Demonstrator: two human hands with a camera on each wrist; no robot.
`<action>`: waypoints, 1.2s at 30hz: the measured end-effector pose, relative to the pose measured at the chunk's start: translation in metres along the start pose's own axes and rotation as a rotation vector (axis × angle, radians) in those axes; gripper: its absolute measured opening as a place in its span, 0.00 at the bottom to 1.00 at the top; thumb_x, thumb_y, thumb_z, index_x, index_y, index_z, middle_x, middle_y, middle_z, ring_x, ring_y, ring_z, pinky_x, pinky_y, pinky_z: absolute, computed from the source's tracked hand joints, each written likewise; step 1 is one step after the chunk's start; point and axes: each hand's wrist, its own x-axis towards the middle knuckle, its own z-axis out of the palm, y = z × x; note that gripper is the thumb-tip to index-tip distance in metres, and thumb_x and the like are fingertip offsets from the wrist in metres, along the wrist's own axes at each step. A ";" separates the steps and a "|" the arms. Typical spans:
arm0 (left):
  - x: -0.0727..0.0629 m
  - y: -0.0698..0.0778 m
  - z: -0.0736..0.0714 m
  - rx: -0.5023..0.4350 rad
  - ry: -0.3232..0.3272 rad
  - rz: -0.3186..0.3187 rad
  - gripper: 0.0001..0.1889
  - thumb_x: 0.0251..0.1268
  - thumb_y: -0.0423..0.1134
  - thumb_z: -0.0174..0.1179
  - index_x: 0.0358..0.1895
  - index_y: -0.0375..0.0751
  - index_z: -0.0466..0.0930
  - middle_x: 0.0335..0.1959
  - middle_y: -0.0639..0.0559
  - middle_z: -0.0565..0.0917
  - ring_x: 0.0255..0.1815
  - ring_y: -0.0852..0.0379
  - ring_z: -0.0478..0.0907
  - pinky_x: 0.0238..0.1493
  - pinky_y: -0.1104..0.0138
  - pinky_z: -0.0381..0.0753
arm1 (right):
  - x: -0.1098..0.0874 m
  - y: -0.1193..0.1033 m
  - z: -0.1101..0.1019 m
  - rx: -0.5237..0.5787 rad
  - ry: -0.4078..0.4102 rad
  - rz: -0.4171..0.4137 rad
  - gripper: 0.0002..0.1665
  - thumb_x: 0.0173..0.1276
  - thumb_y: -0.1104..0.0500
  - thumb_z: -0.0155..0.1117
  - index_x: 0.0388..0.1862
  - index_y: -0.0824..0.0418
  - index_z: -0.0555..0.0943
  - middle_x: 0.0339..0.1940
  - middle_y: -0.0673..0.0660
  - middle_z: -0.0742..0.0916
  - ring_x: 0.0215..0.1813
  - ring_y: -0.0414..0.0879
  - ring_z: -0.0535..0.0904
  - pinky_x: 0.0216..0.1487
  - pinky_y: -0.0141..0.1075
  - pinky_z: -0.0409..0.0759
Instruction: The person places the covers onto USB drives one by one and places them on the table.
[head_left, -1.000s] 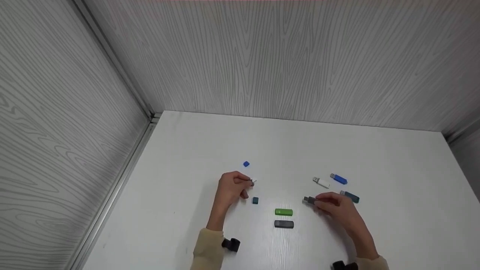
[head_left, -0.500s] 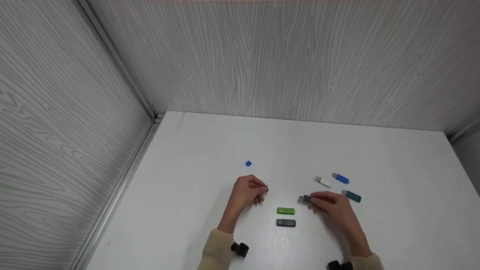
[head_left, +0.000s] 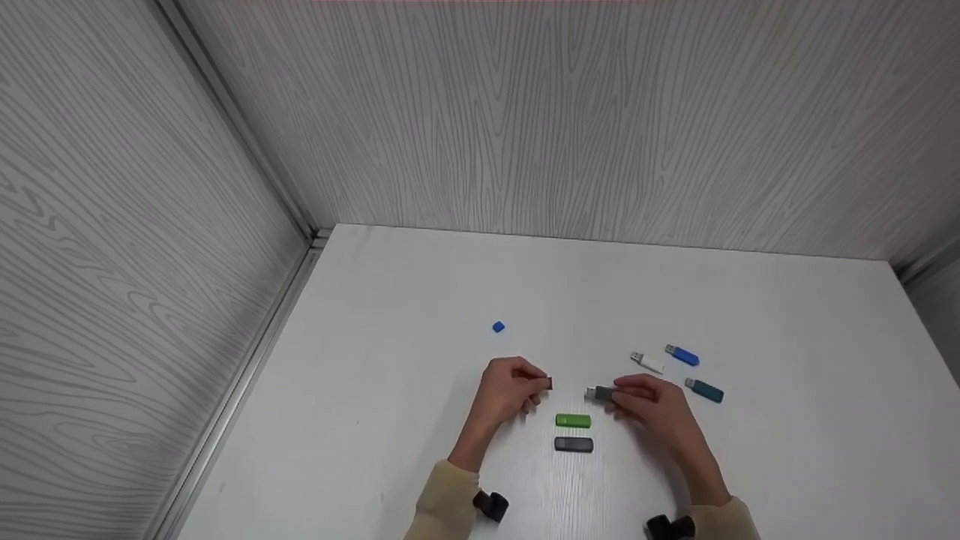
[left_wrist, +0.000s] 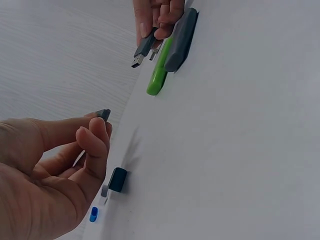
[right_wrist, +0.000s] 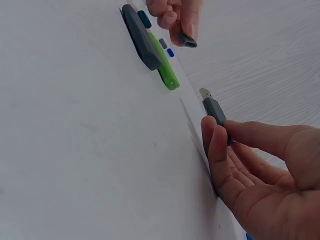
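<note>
My left hand (head_left: pixel 508 391) pinches a small dark grey USB cap (right_wrist: pixel 188 41), its hollow end turned toward the other hand in the right wrist view. Between thumb and fingers of my right hand (head_left: pixel 658 409) is a dark grey USB stick (head_left: pixel 603 394), its bare metal plug (right_wrist: pixel 205 93) pointing left at the cap. A short gap separates plug and cap, both held above the table. Just below them in the head view lie a capped green USB stick (head_left: pixel 573 421) and a capped dark grey USB stick (head_left: pixel 574 445), side by side.
Right of the hands lie uncapped white (head_left: pixel 647 363), blue (head_left: pixel 682 355) and teal (head_left: pixel 705 390) USB sticks. A blue cap (head_left: pixel 498 327) is beyond the left hand; a teal cap (left_wrist: pixel 118 179) and a pale cap (left_wrist: pixel 104 191) lie near that hand. Grey panels (head_left: pixel 525 120) border the white table (head_left: pixel 390 300).
My left hand has moved right with the grey cap, covering the teal cap in the head view. The right hand has come left with the grey USB stick, so the gap between them has narrowed.
</note>
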 end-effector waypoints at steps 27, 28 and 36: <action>0.000 -0.002 0.012 0.068 -0.098 0.021 0.06 0.70 0.33 0.68 0.44 0.36 0.91 0.31 0.43 0.92 0.19 0.62 0.83 0.24 0.70 0.83 | 0.003 0.000 0.012 0.054 -0.030 -0.010 0.16 0.73 0.61 0.71 0.54 0.70 0.84 0.41 0.60 0.94 0.40 0.48 0.93 0.47 0.30 0.88; 0.000 -0.002 0.013 0.074 -0.096 0.020 0.06 0.70 0.33 0.68 0.44 0.36 0.91 0.31 0.44 0.92 0.19 0.62 0.83 0.24 0.70 0.83 | 0.004 0.000 0.012 0.056 -0.040 -0.012 0.16 0.73 0.61 0.71 0.54 0.70 0.83 0.41 0.60 0.94 0.40 0.48 0.93 0.47 0.30 0.88; 0.001 -0.002 0.019 0.126 -0.075 0.023 0.05 0.70 0.34 0.68 0.43 0.38 0.91 0.34 0.50 0.91 0.23 0.65 0.82 0.27 0.72 0.81 | 0.007 -0.001 0.012 0.010 -0.075 -0.029 0.17 0.73 0.58 0.71 0.54 0.69 0.84 0.44 0.60 0.94 0.41 0.46 0.93 0.48 0.27 0.86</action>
